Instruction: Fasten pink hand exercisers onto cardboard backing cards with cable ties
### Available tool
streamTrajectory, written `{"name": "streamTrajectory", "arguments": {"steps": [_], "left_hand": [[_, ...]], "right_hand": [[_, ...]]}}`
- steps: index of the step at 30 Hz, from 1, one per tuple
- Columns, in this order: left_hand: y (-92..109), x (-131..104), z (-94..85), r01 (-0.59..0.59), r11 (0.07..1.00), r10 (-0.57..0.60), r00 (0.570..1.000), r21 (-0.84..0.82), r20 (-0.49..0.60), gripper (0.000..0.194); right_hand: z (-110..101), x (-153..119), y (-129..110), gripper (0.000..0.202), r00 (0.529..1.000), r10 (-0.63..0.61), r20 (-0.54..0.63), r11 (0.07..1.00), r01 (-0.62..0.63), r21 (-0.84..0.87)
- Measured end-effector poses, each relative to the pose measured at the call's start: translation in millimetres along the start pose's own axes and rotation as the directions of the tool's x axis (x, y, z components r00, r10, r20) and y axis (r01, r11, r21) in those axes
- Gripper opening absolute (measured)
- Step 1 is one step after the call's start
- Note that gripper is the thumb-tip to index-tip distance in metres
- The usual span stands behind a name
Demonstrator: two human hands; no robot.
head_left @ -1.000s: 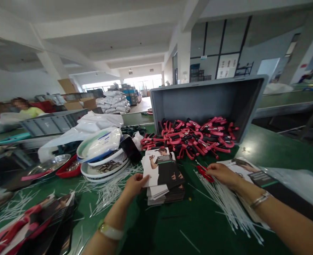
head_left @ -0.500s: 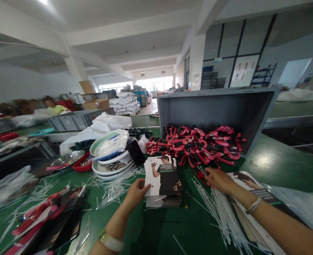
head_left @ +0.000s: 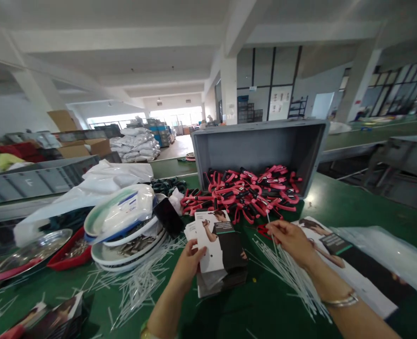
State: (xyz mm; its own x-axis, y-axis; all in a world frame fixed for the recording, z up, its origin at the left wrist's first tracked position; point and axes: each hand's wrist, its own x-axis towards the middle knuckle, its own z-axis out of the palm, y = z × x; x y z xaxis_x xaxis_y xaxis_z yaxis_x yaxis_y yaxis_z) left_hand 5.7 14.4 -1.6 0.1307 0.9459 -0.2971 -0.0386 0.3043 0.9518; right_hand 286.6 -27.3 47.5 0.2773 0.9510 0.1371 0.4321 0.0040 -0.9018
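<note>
My left hand [head_left: 190,262] pinches the left edge of a printed card [head_left: 231,247], black and white with a person's picture. That card is lifted at a slant over a stack of like cards [head_left: 234,281]. Between the thumb and fingers of my right hand [head_left: 291,241] is a thin white cable tie [head_left: 268,217], its end pointing up. A bundle of loose cable ties [head_left: 300,287] lies under and beside this hand. Just beyond are pliers with pink handles [head_left: 245,190], heaped at the mouth of a tipped grey crate [head_left: 257,149]. Red-handled scissors [head_left: 263,230] lie partly hidden near my right fingers.
Stacked basins [head_left: 100,252] with metal parts and a dark phone [head_left: 168,217] stand at the left, beside a red tray [head_left: 70,254]. More cable ties [head_left: 137,287] are scattered before them. Another card stack [head_left: 349,263] and clear plastic bags [head_left: 388,249] lie at the right.
The view has swung to the right. My left hand has raised the top card's edge off the stack. My right hand has drawn a cable tie up from the bundle.
</note>
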Motion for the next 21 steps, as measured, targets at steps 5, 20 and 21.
{"name": "streamTrajectory", "arguments": {"steps": [5,20,21], "left_hand": [[-4.3,-4.0,5.5,-0.027,0.942,0.044,0.998,-0.334,0.043,0.059],[-0.2,-6.1,10.9,0.018,0.858,0.013,0.998,-0.513,0.058,0.053],[0.2,-7.4,11.8,0.006,0.853,0.026,0.998,-0.522,0.053,0.054]], "right_hand": [[50.0,-7.9,-25.3,0.046,0.998,0.053,0.028,0.872,-0.060,0.486],[102.4,1.2,-30.7,0.041,0.994,-0.065,0.087,0.832,0.006,0.555],[102.7,1.1,-29.7,0.040,0.992,-0.075,0.102,0.832,0.006,0.555]]}}
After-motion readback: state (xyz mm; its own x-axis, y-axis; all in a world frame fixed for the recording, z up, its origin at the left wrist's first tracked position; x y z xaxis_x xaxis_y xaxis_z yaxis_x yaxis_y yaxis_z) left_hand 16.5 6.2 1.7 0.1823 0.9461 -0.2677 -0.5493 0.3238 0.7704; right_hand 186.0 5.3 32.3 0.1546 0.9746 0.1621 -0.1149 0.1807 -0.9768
